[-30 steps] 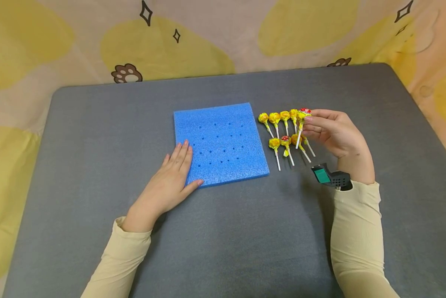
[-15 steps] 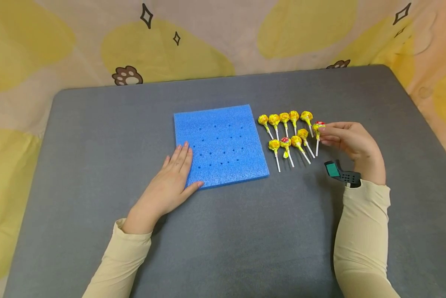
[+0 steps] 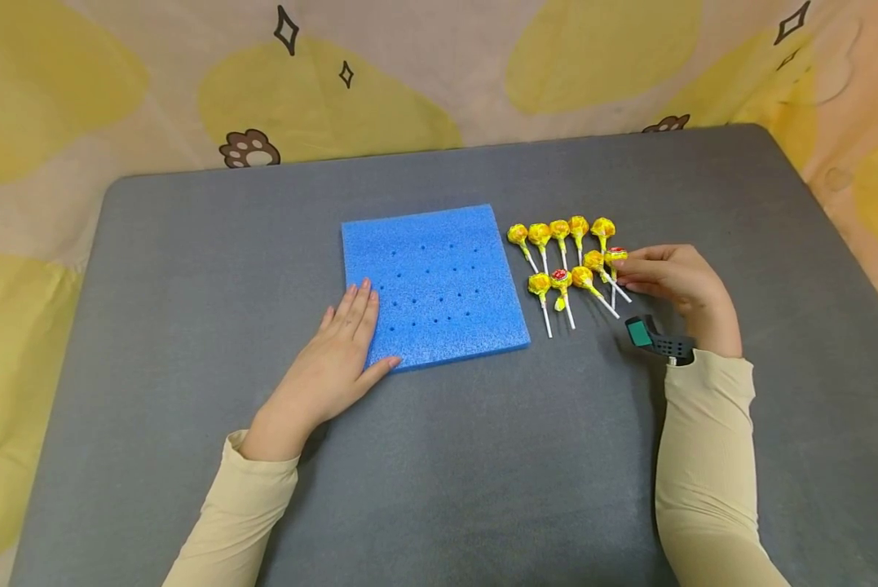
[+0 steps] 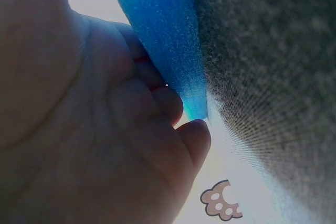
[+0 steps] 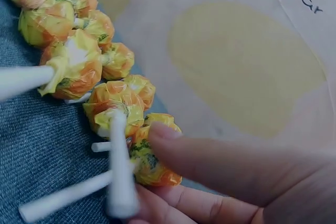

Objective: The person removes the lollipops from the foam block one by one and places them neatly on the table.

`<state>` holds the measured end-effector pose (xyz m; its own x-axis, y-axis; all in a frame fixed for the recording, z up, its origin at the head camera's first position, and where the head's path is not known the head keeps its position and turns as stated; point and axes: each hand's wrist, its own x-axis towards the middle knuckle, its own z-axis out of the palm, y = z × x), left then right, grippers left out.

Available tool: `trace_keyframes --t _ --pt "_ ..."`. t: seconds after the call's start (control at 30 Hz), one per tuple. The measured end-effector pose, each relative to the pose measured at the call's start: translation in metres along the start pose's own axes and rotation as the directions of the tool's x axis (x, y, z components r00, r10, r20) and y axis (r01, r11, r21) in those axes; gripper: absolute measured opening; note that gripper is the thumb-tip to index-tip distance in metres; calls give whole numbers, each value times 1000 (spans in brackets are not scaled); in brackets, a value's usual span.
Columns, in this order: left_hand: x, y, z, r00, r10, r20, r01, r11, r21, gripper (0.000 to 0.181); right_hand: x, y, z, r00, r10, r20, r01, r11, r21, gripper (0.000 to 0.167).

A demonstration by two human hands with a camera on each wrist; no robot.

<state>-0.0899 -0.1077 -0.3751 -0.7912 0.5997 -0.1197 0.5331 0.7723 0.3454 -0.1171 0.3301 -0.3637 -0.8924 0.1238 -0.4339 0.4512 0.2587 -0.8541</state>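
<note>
My left hand [image 3: 328,355] lies with straight fingers on the left edge of a blue foam board [image 3: 453,236] dotted with small holes. In the left wrist view its fingers [image 4: 168,106] touch the board's side [image 4: 168,35]. My right hand [image 3: 677,281] pinches a lollipop [image 3: 616,254] with a red-topped yellow wrapper, at the right end of the front row. The right wrist view shows thumb and fingers around its wrapped head [image 5: 152,161]. Beside it lies another lollipop [image 3: 593,261], its stick crossing in front of the held one's. A lollipop [image 3: 603,228] ends the back row.
Several more yellow-wrapped lollipops [image 3: 559,231] lie in two rows right of the board, sticks toward the person. The grey table [image 3: 483,473] reaches back to a patterned yellow and cream cloth [image 3: 380,106]. A black and green device [image 3: 655,336] sits at my right wrist.
My right hand lowers the red-topped lollipop from over the back row, first rightward, then slightly left beside the front row. Sticks at that row's right end shift right. My left hand stays put.
</note>
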Motion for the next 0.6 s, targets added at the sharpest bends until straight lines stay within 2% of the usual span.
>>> trace_keyframes --t 0.2,0.33,0.43,0.5,0.6 --pt "-1 0 1 1000 -14 6 14 1000 -2 82 0 -5 3 999 -15 -29 11 989 -149 7" --pt "0 -1 2 1000 -14 17 15 1000 -21 84 -6 -4 0 998 -3 -58 -9 978 -207 23" --pt "2 -2 3 1000 2 24 -1 998 -60 87 -12 -2 -6 993 -27 -117 -1 973 -229 38" --pt "4 -3 1 999 25 25 -22 995 -95 90 -14 -3 -11 978 -75 -193 27 971 -239 45" --pt "8 -9 -12 998 51 42 -46 992 -122 94 -15 -15 -19 928 -175 -328 61 942 -330 54"
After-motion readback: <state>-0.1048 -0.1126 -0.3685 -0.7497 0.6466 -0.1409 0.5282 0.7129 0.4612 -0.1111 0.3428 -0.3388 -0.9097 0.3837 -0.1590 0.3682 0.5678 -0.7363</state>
